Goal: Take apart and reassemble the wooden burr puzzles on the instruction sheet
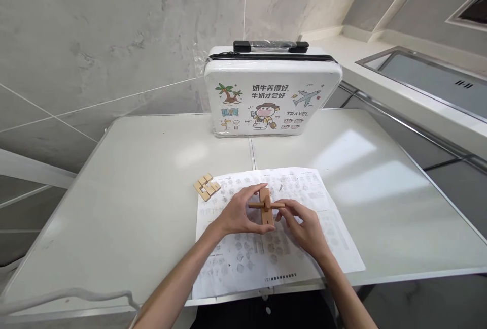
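Observation:
A brown wooden puzzle [267, 215] is held above a printed sheet; it has a flat upright block crossed by a thin rod [255, 205] that sticks out on both sides. My left hand [241, 210] grips the block, thumb at its near end and fingers at its far end. From the right, my right hand [302, 225] pinches the rod's right end between thumb and fingers. The printed instruction sheet [304, 258], covered with small diagrams, lies under both hands. Left of my left hand, light wooden pieces [206, 187] rest at the sheet's corner.
A white case [274, 98] with cartoon prints and a black handle stands at the table's back edge. The pale table [125, 202] has a seam down its middle. A white cable [76, 293] runs across the lower left. A tiled wall rises behind.

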Available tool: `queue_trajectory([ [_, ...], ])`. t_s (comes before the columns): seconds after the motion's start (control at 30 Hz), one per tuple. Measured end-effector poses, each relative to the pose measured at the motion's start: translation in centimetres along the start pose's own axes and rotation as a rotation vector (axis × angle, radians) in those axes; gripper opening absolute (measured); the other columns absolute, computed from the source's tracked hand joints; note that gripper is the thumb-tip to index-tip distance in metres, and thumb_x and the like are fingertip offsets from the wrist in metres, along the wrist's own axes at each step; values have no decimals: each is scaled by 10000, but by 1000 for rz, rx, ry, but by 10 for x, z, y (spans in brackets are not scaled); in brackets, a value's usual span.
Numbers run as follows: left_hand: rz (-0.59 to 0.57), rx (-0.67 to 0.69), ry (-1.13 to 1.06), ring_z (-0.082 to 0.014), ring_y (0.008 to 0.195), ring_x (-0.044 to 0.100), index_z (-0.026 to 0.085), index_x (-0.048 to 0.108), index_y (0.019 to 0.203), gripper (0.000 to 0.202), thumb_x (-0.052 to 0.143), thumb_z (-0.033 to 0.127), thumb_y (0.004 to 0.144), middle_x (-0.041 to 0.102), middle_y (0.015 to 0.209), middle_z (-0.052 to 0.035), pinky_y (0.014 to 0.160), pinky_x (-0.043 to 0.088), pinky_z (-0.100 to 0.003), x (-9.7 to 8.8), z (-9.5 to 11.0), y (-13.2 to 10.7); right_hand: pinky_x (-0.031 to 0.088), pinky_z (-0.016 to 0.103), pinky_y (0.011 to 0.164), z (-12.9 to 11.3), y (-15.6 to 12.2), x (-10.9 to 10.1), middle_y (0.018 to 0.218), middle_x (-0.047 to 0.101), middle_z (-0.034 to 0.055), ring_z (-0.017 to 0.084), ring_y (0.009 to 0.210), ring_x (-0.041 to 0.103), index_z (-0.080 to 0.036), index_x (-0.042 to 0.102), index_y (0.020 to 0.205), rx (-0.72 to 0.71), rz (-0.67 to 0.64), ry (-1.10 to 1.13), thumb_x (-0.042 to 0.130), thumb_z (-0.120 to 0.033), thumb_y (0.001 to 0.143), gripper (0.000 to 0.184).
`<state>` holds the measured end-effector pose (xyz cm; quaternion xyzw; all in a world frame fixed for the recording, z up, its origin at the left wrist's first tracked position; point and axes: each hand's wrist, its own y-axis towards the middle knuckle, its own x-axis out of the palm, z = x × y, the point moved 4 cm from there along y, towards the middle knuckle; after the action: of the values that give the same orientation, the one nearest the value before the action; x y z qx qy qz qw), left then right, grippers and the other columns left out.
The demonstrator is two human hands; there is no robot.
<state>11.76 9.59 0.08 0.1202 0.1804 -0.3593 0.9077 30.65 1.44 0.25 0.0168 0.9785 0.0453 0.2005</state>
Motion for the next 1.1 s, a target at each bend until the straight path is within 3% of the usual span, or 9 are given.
queue_trajectory([
  [0.23, -20, 72, 121, -367, 1309, 618, 283, 489, 1532, 1015, 942, 575, 672, 669, 1424, -126, 1076, 540, -529, 4, 2, 0, 595, 296, 637, 9, -10, -6, 947, 780, 48, 209, 759, 741, -261, 685, 1196, 1, -24, -141, 526, -346, 1083, 213],
  [0.5, -39, 59, 99, -386, 1295, 620, 302, 529, 1503, 987, 961, 551, 651, 687, 1407, -125, 1059, 535, -564, 4, 5, 1, 589, 294, 609, 4, -8, -6, 853, 773, 29, 205, 705, 741, -262, 700, 1185, -4, -65, -146, 515, -335, 1087, 222],
  [0.83, 20, 163, 115, -367, 1207, 674, 264, 586, 1437, 954, 964, 569, 616, 744, 1313, -123, 1067, 520, -558, 2, 8, 2, 564, 294, 614, -1, -6, -3, 780, 762, 8, 198, 673, 740, -256, 684, 1175, -39, -92, -171, 512, -321, 1097, 199],
  [1.1, 102, 274, 143, -350, 1104, 714, 245, 600, 1395, 909, 941, 577, 620, 770, 1229, -128, 1019, 538, -548, -1, 23, 0, 564, 319, 641, -17, -12, -8, 1063, 820, 64, 209, 784, 773, -267, 654, 1232, -146, -86, -259, 488, -299, 1123, 201],
])
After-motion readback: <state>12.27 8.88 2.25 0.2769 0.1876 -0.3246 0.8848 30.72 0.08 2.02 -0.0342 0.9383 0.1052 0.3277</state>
